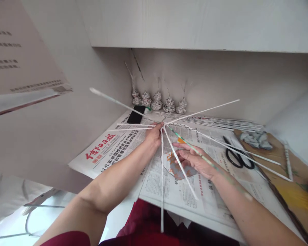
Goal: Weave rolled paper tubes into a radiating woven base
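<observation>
My left hand [154, 134] is closed around the crossing point of several thin rolled-paper sticks [162, 191]. They fan out above the table like spokes, mostly white, with one greenish. My right hand [196, 160] is beneath the spokes on the right, its fingers apart and slightly bent, and nothing shows in its grasp. The green stick passes over this hand and forearm. Below the right hand lies a grey piece with an orange pattern [169, 164], partly covered by the fingers. How the sticks join is hidden by my left fingers.
Newspaper [125, 143] covers the tabletop. Several woven gourd-shaped pieces [157, 101] stand along the back, near a black phone [136, 115]. More paper sticks [220, 122] lie behind. Black scissors [237, 159], a crumpled grey cloth [256, 140] and brown board [287, 171] are right.
</observation>
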A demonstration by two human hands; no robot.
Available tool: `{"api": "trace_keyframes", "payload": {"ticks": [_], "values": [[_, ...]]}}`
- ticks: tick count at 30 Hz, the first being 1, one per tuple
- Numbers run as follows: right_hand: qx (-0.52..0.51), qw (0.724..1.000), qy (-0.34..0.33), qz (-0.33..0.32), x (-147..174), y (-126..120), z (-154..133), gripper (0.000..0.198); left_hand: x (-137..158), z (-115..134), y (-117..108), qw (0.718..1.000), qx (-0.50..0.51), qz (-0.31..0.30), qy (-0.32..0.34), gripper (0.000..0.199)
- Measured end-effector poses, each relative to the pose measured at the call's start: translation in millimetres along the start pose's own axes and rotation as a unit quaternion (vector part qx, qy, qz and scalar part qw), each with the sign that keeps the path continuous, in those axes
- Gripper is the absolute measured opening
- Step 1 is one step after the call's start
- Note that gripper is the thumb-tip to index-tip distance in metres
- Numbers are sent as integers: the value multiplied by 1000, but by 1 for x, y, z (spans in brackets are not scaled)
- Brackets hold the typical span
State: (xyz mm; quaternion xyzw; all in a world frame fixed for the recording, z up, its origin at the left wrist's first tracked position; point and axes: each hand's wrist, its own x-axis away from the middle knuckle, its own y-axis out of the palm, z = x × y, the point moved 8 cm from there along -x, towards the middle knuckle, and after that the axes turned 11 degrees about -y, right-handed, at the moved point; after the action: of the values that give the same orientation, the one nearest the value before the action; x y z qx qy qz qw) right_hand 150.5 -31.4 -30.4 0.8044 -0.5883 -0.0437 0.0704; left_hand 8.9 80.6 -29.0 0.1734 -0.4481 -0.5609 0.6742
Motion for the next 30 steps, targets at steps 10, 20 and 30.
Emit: {"api": "trace_keyframes", "payload": {"ticks": [10, 20, 30], "values": [[-50, 985, -71, 147, -13, -8, -7, 40, 25, -44, 4, 994, -98, -39, -41, 30], [-116, 946, -59, 295, -32, -13, 0, 34, 25, -41, 10, 990, -115, -81, -10, 36], [-86, 932, -116, 331, -70, -11, -29, 24, 24, -19, 21, 987, -101, -123, 17, 28]]}}
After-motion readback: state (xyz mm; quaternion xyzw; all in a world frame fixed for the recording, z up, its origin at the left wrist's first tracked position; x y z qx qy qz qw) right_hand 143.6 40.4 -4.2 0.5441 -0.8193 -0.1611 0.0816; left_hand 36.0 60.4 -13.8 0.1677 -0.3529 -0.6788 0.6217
